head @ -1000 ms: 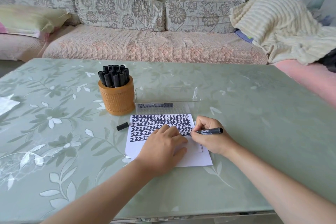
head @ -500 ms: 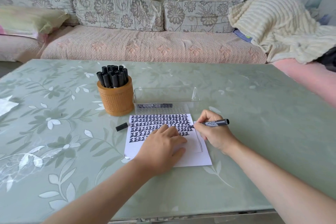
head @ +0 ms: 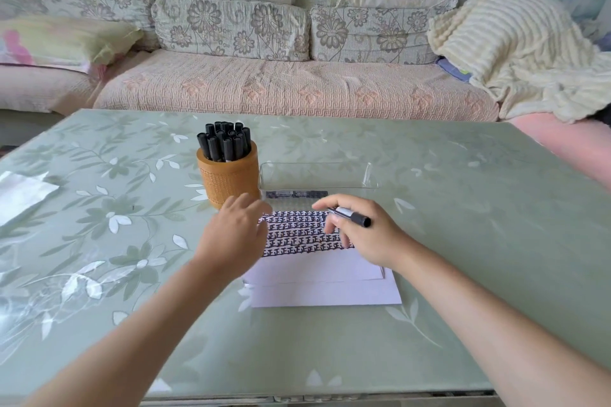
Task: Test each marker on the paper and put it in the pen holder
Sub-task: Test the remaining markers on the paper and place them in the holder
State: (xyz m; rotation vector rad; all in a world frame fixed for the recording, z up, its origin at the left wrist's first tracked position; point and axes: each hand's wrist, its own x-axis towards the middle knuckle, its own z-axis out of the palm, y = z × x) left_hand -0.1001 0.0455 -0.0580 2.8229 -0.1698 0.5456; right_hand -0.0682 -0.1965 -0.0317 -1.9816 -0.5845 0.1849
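Note:
A white sheet of paper (head: 317,281) lies on the table, its upper part covered with rows of black marks. My right hand (head: 367,235) holds a black marker (head: 352,216) lifted above the paper's top right, its tip pointing left. My left hand (head: 233,235) hovers with fingers spread over the paper's left edge, just below the pen holder. The round orange pen holder (head: 228,180) stands behind it, filled with several black markers (head: 224,142). The loose black cap seen earlier is hidden under my left hand.
A clear plastic tray (head: 317,177) with one marker inside sits right of the pen holder, behind the paper. A white scrap (head: 23,193) lies at the table's left edge. The green floral table (head: 463,208) fronts a sofa (head: 281,86) with a cream blanket (head: 515,53).
My right hand lifted the marker off the paper. My left hand left the paper and moved up-left toward the cap and pen holder. The camera tilted closer.

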